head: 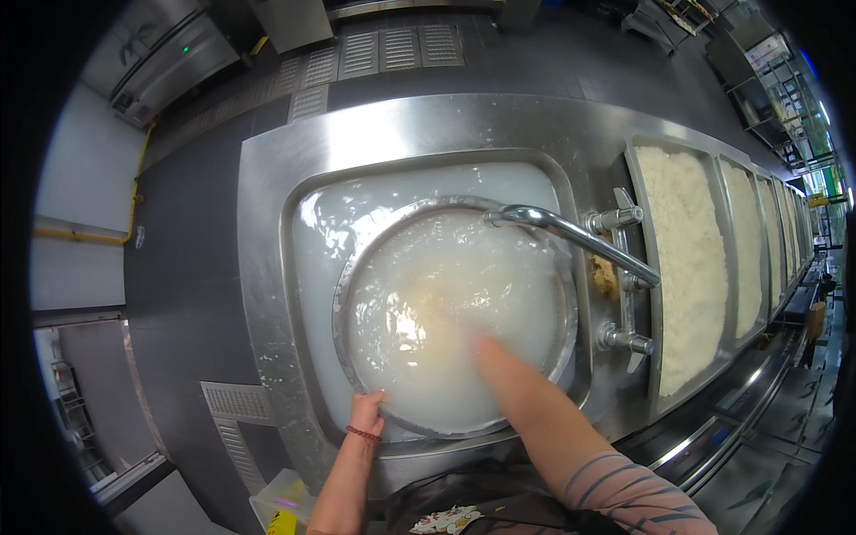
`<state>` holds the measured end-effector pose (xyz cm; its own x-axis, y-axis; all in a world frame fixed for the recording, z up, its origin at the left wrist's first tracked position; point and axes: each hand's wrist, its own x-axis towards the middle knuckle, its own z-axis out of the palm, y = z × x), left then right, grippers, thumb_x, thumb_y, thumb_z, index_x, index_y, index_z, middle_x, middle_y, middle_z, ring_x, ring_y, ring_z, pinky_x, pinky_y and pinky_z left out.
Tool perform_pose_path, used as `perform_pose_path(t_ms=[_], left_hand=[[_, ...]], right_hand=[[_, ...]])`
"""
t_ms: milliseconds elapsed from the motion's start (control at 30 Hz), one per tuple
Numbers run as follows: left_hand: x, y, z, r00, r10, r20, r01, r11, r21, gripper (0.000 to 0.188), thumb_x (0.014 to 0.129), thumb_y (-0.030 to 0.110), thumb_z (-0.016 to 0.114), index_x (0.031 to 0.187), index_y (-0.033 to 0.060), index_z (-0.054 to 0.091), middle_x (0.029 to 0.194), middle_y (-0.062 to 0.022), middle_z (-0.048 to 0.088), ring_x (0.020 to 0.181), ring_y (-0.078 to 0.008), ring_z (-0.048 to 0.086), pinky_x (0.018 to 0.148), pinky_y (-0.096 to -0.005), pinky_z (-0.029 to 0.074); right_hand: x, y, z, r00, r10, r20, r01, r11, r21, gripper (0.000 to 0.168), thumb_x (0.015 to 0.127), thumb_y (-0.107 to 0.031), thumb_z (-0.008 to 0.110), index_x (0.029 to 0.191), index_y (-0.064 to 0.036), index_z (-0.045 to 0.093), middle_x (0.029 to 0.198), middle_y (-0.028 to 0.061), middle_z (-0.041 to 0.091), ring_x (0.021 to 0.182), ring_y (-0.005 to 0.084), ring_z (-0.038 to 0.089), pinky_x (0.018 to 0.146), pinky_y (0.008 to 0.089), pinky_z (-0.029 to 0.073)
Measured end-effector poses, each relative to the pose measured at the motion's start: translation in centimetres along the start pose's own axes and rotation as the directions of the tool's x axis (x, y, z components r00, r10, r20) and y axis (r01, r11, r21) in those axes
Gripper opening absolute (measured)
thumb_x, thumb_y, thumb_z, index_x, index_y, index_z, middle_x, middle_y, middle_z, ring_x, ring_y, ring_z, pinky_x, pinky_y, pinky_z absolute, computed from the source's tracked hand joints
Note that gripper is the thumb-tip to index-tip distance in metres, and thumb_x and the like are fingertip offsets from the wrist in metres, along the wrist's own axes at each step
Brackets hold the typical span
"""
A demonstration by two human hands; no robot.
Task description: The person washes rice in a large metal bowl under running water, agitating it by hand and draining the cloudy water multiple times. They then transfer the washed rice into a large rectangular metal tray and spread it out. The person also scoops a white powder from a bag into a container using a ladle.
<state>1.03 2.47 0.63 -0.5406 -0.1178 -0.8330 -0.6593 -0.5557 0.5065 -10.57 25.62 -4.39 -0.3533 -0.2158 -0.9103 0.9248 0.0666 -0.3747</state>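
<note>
A large round metal basin (340, 294) sits in a stainless-steel sink (289, 267) full of cloudy water. My left hand (368, 406), with a dark red beaded bracelet at the wrist, grips the basin's near-left rim. My right forearm reaches down into the milky water; the hand is under the surface, so its fingers are hidden. Something pale and yellowish shows blurred at the basin's middle. A chrome faucet spout (568, 227) reaches over the far-right side of the basin, and two taps stand at its base.
Metal trays of white grains, probably rice (689, 281), line up to the right of the sink. A brownish clump (604, 275) lies behind the faucet pipe. At the lower left stands a translucent plastic container (284, 498). Metal drain grates (237, 401) are set in the dark floor.
</note>
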Motion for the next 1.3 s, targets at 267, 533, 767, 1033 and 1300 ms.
perform_pose_path(t_ms=[267, 533, 767, 1033, 1300], left_hand=[[-0.7, 1.5, 1.4, 0.999, 0.031, 0.043, -0.032, 0.999, 0.023, 0.036, 0.060, -0.010, 0.053, 0.095, -0.0032, 0.058, 0.082, -0.0063, 0.061, 0.070, -0.0178, 0.059, 0.062, -0.0286, 0.047], [-0.9, 1.5, 1.5, 0.996, 0.055, 0.066, -0.055, 0.998, -0.002, 0.043, 0.060, -0.011, 0.053, 0.101, -0.0010, 0.055, 0.085, -0.0051, 0.060, 0.075, -0.0173, 0.058, 0.065, -0.0286, 0.047], [-1.8, 2.5, 1.8, 0.998, 0.059, 0.030, -0.059, 0.998, -0.014, 0.044, 0.059, -0.011, 0.053, 0.102, -0.0011, 0.054, 0.083, -0.0051, 0.058, 0.073, -0.0175, 0.058, 0.064, -0.0291, 0.048], [-1.0, 1.5, 0.3, 0.996, 0.083, 0.035, -0.083, 0.996, -0.016, 0.044, 0.060, -0.011, 0.052, 0.103, -0.0008, 0.053, 0.084, -0.0064, 0.058, 0.075, -0.0188, 0.058, 0.064, -0.0298, 0.049], [-0.1, 0.5, -1.5, 0.998, 0.052, 0.028, -0.052, 0.999, 0.010, 0.038, 0.061, -0.010, 0.052, 0.097, -0.0002, 0.055, 0.079, -0.0048, 0.058, 0.068, -0.0167, 0.058, 0.061, -0.0299, 0.048]], right_hand=[[3.9, -1.4, 6.6, 0.951, -0.206, 0.232, 0.296, 0.378, -0.877, 0.043, 0.073, -0.040, 0.061, 0.105, -0.011, 0.059, 0.118, 0.0142, 0.053, 0.109, 0.0328, 0.049, 0.091, 0.0436, 0.038], [-0.9, -11.5, 4.2, 0.363, -0.805, 0.469, 0.318, -0.366, -0.875, 0.034, 0.075, -0.043, 0.059, 0.093, -0.014, 0.064, 0.096, 0.0102, 0.062, 0.086, 0.0318, 0.060, 0.075, 0.0450, 0.046], [-0.4, -12.2, -5.1, 0.800, -0.600, -0.026, 0.117, 0.198, -0.973, 0.049, 0.077, -0.042, 0.058, 0.115, -0.011, 0.055, 0.121, 0.0151, 0.051, 0.111, 0.0316, 0.049, 0.093, 0.0422, 0.039], [-2.7, -2.9, -10.7, 0.941, -0.278, -0.196, 0.161, 0.871, -0.464, 0.057, 0.084, -0.043, 0.052, 0.122, -0.001, 0.049, 0.125, 0.0161, 0.049, 0.113, 0.0275, 0.048, 0.093, 0.0383, 0.039], [-3.7, 1.6, -5.1, 0.976, 0.206, -0.062, -0.202, 0.977, 0.073, 0.047, 0.083, -0.037, 0.052, 0.117, -0.005, 0.053, 0.123, 0.0170, 0.050, 0.111, 0.0287, 0.049, 0.091, 0.0404, 0.041]])
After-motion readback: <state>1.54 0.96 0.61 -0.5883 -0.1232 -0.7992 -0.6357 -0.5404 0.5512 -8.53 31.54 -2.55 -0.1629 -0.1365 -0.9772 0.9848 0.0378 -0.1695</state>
